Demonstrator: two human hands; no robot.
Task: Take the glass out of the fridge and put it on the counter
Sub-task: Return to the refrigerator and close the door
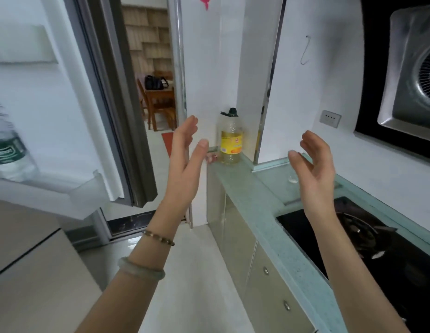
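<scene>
Left hand (182, 159): open, palm inward, holding nothing
Right hand (315, 162): open, empty, at 3 o'clock of the left
Glass (293, 178): faint clear shape on the counter (243, 186) by the right hand; identity uncertain
Fridge door (65, 104): open at 9 o'clock
Progress: seemingly placed; door left to close

The counter (243, 188) looks like smooth, speckled green stone, the oil bottle (230, 140) is clear plastic, the hood (406, 75) brushed metal, the chair (158, 104) wood
</scene>
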